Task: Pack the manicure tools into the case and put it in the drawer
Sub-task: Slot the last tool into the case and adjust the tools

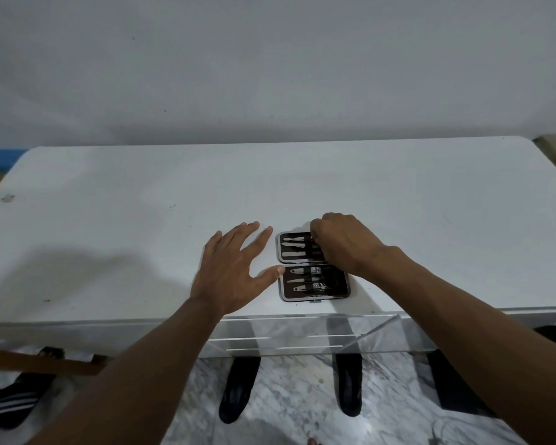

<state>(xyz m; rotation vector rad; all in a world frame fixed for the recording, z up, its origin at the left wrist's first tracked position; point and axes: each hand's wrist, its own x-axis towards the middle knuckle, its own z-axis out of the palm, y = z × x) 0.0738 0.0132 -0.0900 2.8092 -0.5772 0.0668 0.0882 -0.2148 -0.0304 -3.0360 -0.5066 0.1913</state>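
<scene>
From the head camera, the manicure case (299, 268) lies opened flat on the white table (142, 220), close to the front edge and a little to the right of its middle. One half is toward the wall, the other toward the person.

Both halves are already filled. Metal manicure tools (294, 250) sit under dark straps in the far half, and the nail clippers (306, 286) with a few more pieces sit in the near half. I see no loose tool anywhere on the table top. I judge therefore that the packing is almost finished.

The left hand (230, 277) is flat with its fingers spread, resting beside the left edge of the case, and its thumb tip touches that edge near the hinge. The right hand (344, 245) covers the right part of the far half with bent fingers. It may be pushing a last tool under a strap, but the fingers hide this, so I cannot tell whether it grips anything.

What is left, in my judgement, is to fold the case shut, fasten it, and place it in the drawer. A transparent drawer (302, 335) shows just under the front edge, and nothing lies in it as far as I can see.

No brand, label or writing can be read, on the case or on the tools.
</scene>
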